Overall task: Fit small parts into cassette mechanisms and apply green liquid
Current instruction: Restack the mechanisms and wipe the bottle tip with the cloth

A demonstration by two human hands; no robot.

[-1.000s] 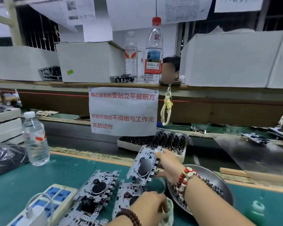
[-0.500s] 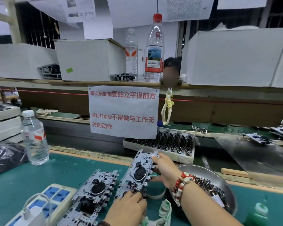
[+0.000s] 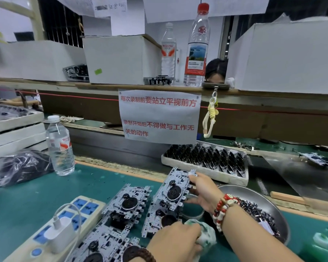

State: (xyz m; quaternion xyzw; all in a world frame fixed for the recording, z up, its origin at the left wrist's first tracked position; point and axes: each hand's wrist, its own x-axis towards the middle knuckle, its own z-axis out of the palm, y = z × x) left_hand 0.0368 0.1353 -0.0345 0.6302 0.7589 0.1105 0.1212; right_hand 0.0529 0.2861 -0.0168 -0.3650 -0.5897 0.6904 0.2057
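Green mat (image 3: 45,190): work surface in the foreground, carrying the parts listed below.
Cassette mechanisms: three counted on the mat. One (image 3: 169,197) is held by both hands, tilted, its far end raised; a second (image 3: 125,207) lies flat just to its left; a third (image 3: 100,244) lies nearer the camera, partly cut off by the lower edge.
Right hand (image 3: 201,191): fingers curled round the far right edge of the tilted mechanism, one fingertip on its top corner; a red-and-white bead bracelet (image 3: 223,207) sits on the wrist.
Left hand (image 3: 176,241): at the near end of the same mechanism, seen from the back; how far its fingers are bent and what they hold cannot be told. A dark bead bracelet (image 3: 140,252) is on this wrist.
Cloth (image 3: 206,235): one, white with green stains, just beside the left hand.
Metal bowl (image 3: 257,197): one, to the right, holding many small dark parts (image 3: 254,210).
Green-capped bottle (image 3: 320,241): one, blurred, at lower right.
Small round dish (image 3: 194,211): one, between mechanism and bowl.
White tray (image 3: 203,171): one, behind the hands, filled with rows of dark parts.
Power strip (image 3: 64,220): one, with a white charger (image 3: 60,233) plugged in.
Water bottles: three; one (image 3: 60,146) on the mat at left, two (image 3: 197,46) on the shelf.
Paper sign (image 3: 159,116): one, red print, hanging from the shelf.
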